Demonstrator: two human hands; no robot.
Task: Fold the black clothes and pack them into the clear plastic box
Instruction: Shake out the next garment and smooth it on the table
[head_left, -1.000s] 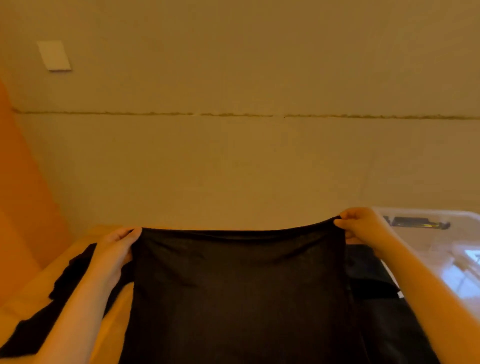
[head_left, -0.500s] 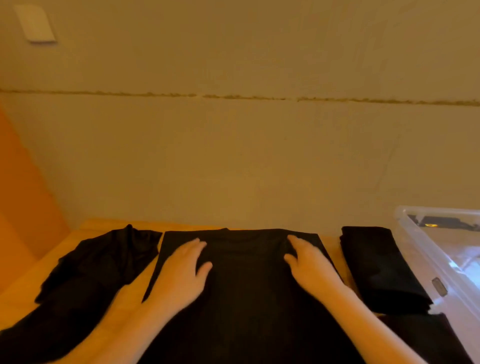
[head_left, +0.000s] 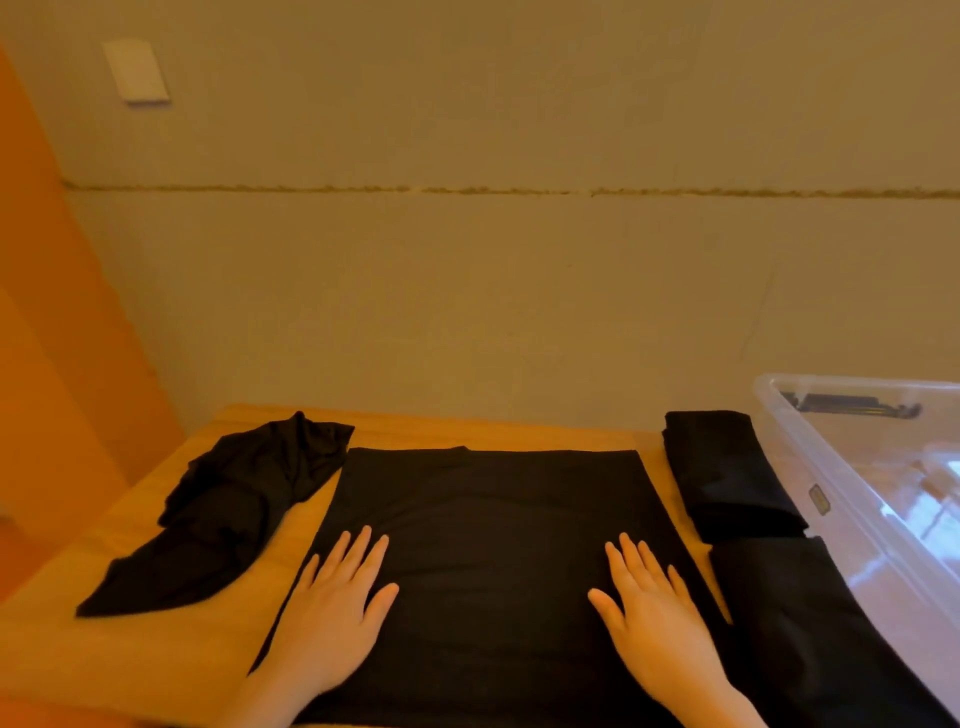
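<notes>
A black garment lies spread flat on the wooden table in front of me. My left hand rests flat on its near left part, fingers straight. My right hand lies flat on its near right part, fingers straight too. A crumpled black garment sits to the left. On the right a folded black piece lies beside the clear plastic box, with another black cloth nearer to me.
The table butts against a plain beige wall. An orange panel stands at the left. The clear box holds a dark latch part at its far end and reaches past the right edge of view.
A second ago both hands held the garment up by its top edge. It was then laid flat, and my hands have slid from its far part toward me.
</notes>
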